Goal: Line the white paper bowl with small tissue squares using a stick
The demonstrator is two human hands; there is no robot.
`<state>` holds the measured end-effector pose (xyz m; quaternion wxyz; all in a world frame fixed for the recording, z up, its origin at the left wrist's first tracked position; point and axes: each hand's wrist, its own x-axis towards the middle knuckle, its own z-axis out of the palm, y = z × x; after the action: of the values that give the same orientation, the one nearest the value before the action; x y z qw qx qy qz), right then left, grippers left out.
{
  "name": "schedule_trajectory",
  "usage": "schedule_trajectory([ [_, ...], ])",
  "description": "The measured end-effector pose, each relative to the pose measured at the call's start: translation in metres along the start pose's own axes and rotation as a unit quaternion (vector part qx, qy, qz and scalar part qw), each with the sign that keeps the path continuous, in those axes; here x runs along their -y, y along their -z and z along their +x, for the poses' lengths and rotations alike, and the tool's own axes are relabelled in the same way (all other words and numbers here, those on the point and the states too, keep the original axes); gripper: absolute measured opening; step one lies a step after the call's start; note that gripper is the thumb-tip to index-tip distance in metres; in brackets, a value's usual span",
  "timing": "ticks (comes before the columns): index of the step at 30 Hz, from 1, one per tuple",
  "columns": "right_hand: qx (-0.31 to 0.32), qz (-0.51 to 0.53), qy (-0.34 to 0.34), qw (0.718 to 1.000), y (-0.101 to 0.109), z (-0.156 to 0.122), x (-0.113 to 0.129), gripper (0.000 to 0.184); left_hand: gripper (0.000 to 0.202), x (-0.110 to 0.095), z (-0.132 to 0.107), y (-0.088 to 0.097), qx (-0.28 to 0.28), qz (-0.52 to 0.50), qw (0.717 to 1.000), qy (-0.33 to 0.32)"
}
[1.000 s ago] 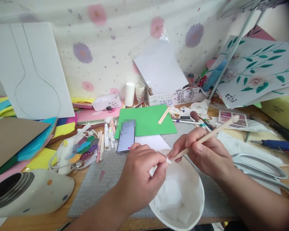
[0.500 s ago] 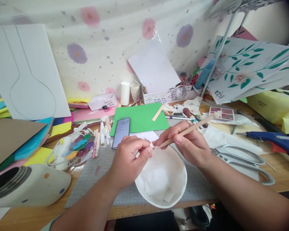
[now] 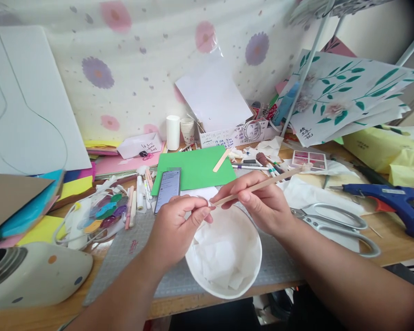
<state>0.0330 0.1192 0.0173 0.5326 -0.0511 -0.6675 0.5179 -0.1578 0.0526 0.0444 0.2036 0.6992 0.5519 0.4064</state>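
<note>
My right hand (image 3: 258, 197) is closed around a pale wooden stick (image 3: 265, 183); a whitish clump sits on its upper right end. The stick's lower end meets the fingertips of my left hand (image 3: 182, 225), which pinches a small white scrap (image 3: 208, 201), mostly hidden by the fingers. Just below both hands is a white bowl (image 3: 258, 257), its inside lined with pale, papery pieces.
A grey cutting mat (image 3: 124, 262) lies under the bowl. Beyond are a phone (image 3: 168, 186) and a green sheet (image 3: 196, 168). Scissors (image 3: 338, 225) and a blue glue gun (image 3: 386, 193) lie right; a speckled jar (image 3: 55, 271) lies on its side at left.
The view has shifted slightly to the right, so things appear further left. Both hands stay together over the bowl's far rim, and the white scrap shows less between the left fingers.
</note>
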Motion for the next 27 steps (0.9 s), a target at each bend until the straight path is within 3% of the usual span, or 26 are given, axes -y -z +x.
schedule_trajectory([
  [13, 0.013, -0.001, 0.011, 1.0, -0.0011, -0.0001, 0.0019, 0.006, 0.018, -0.0013, -0.0014, 0.0013, 0.005, -0.03, 0.999, 0.012],
  [27, 0.03, -0.035, 0.038, 0.998, -0.0052, 0.0005, 0.0006, 0.007, 0.026, -0.0041, 0.0003, 0.002, -0.027, 0.037, 0.998, -0.045],
])
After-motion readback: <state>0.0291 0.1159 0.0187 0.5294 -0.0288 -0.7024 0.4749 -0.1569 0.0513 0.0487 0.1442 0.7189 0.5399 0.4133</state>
